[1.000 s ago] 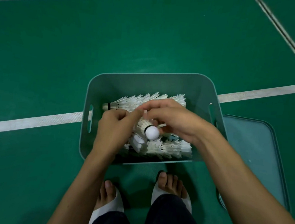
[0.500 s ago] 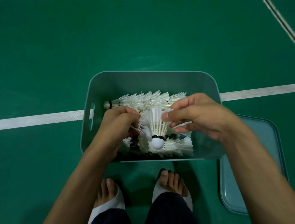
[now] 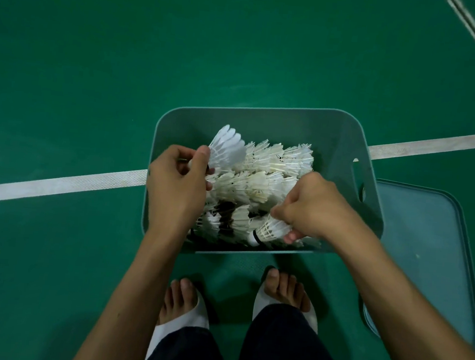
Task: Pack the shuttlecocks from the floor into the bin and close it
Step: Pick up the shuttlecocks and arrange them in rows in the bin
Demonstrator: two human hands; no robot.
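A teal plastic bin stands open on the green court floor, holding several white feather shuttlecocks laid in rows. My left hand is over the bin's left side and pinches one shuttlecock by its base, feathers fanned up and to the right. My right hand reaches into the bin's near right corner and grips another shuttlecock lying on its side, cork pointing left. The bin's flat teal lid lies on the floor just right of the bin.
White court lines cross the floor behind and beside the bin. My two feet in white slippers stand right at the bin's near wall. The bin has handle slots in its right wall.
My right hand has dropped from the middle of the bin to its near right corner with a shuttlecock. My left hand has lifted up and left, holding a shuttlecock above the rows.
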